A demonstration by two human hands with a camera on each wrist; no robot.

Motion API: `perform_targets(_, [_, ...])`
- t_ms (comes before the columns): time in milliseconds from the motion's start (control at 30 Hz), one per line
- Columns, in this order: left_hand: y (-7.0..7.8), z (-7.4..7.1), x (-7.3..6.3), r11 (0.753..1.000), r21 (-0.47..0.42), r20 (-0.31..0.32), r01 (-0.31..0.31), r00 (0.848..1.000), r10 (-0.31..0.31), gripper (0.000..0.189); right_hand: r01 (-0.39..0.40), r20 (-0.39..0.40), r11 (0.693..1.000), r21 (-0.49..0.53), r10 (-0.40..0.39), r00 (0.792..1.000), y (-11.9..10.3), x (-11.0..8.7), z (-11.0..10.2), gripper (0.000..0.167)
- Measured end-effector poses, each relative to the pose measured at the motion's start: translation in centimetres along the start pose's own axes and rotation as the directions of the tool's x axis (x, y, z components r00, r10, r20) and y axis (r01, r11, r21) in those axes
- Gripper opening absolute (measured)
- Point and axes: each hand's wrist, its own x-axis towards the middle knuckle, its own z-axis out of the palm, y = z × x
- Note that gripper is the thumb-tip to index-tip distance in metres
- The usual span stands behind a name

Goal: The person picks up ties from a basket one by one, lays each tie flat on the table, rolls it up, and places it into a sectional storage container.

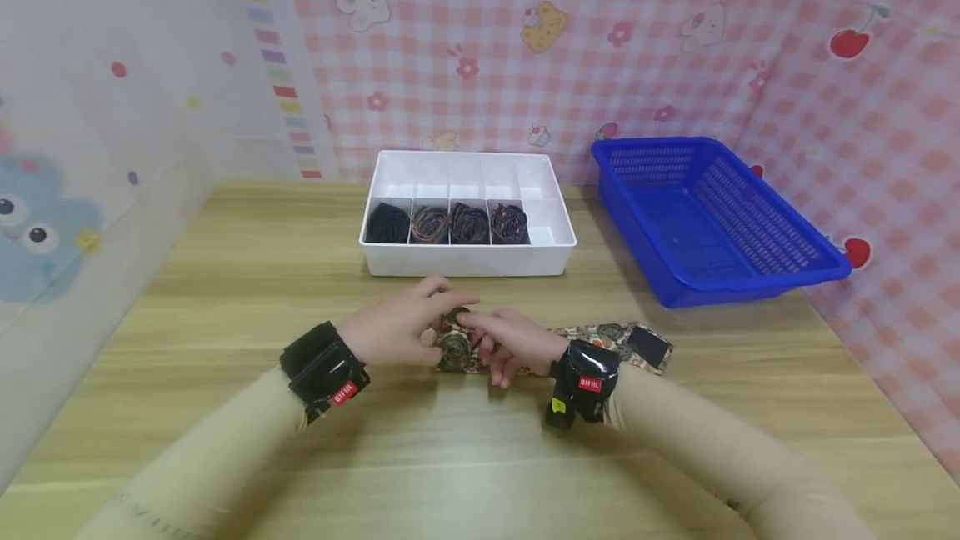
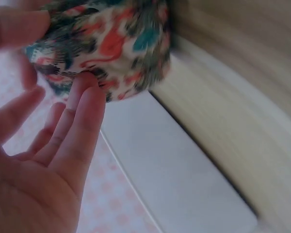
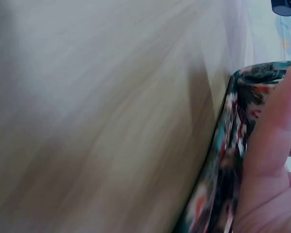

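Note:
A patterned necktie (image 1: 611, 338), cream with green and red figures, lies on the wooden table, partly rolled up at its left end. Its wide tip with a dark patch points right. My left hand (image 1: 397, 325) holds the rolled part (image 1: 453, 350) between thumb and fingers. From the other side my right hand (image 1: 517, 344) pinches the roll, its thumb at the top. Up close in the left wrist view, the fabric (image 2: 119, 46) shows a red flamingo above the fingertips. The right wrist view shows the band of tie (image 3: 223, 160) running along beside the hand.
Behind the hands stands a white divided box (image 1: 468, 260) with dark rolled ties (image 1: 430, 225) in several front compartments. To the right is a blue plastic basket (image 1: 678, 277). Patterned cloth (image 1: 480, 48) hangs at the back and sides of the table (image 1: 480, 473).

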Motion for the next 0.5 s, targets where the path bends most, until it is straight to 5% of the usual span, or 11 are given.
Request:
perform_targets(200, [0.5, 1.2, 1.0, 0.993, -0.107, -0.011, -0.055, 0.998, 0.054, 0.069, -0.028, -0.068, 0.998, -0.06, 0.024, 0.997, 0.7, -1.4, -1.5, 0.05])
perform_targets(333, [0.5, 1.8, 1.3, 0.996, -0.019, -0.046, -0.084, 0.995, 0.083, 0.044, -0.024, -0.124, 0.991, -0.129, 0.008, 0.992, 1.3, -1.9, -2.7, 0.046])
perform_targets(500, [0.4, 3.1, 1.9, 0.987, 0.103, -0.019, -0.122, 0.992, 0.125, 0.032, -0.031, -0.206, 0.974, -0.226, -0.017, 0.978, 2.2, -2.2, -4.1, 0.04])
